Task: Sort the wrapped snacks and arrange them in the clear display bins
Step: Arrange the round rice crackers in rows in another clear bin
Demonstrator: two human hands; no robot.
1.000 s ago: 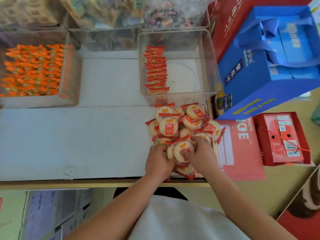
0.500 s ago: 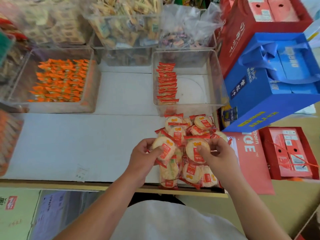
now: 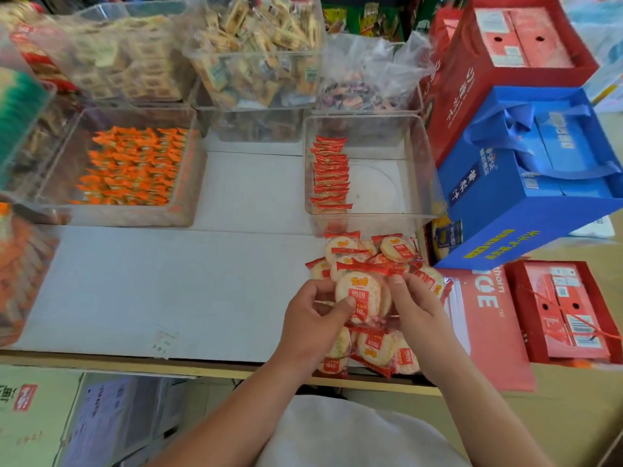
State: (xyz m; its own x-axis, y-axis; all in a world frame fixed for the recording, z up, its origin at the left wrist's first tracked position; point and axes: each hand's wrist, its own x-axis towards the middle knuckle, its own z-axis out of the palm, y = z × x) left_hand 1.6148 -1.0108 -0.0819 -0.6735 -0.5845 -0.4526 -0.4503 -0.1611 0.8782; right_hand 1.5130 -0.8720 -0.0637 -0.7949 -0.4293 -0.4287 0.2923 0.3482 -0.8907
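1. Your left hand (image 3: 313, 318) curls round the left edge of a small stack of wrapped rice crackers (image 3: 359, 294), with the thumb across the front wrapper. Your right hand (image 3: 418, 308) closes on the stack's right side, so both hands grip the one stack.
2. You hold the stack just above the loose pile (image 3: 371, 257) on the white table (image 3: 168, 291). The clear bin (image 3: 418, 163) stands at twelve o'clock from your hands, just beyond the pile.
3. Done so far: one row of crackers (image 3: 330, 173) stands on edge along the bin's nine o'clock wall. The rest of its floor is bare.
4. At ten o'clock, well apart from your hands, the orange snack bin (image 3: 188, 183) already looks well stocked.
5. What is left: the pile spreads from six to twelve o'clock round your hands and holds many packets. You are early in filling this bin, probably with several more rows to go.
6. Against a second ago: your hands were then down in the pile, picking packets out.
7. Against half a second ago: each hand then held its own cracker, the two apart. Now they are pressed together into one stack between both hands.
8. The row in the bin looks the same length in all three frames, so nothing has been added in this second.
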